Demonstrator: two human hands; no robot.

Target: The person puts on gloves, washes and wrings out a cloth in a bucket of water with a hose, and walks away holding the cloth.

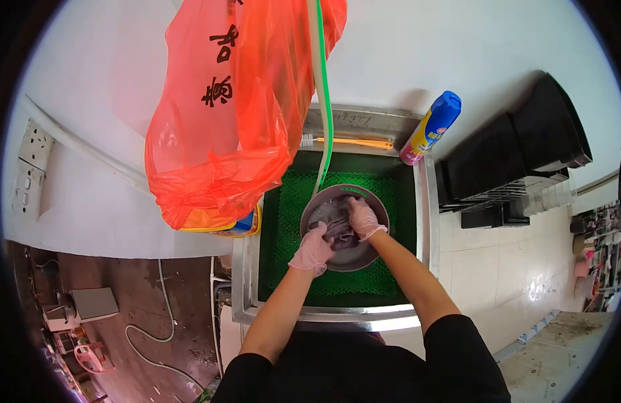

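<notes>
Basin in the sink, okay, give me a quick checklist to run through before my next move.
1. Gloves on: ok; left hand and right hand both wear clear gloves.
2. Cloth inside the basin: ok; both hands are on it.
3. Basin within the sink: ok; it is over the green mat.
4. Water off at the hose: cannot tell; its end is hidden behind the basin.
5. Spray can clear of the basin: ok; it stands at the sink's back right corner.
6. Brush out of the way: ok; it lies along the back ledge.

The wall (404, 40) is white, the left floor (139, 279) dark.
</notes>
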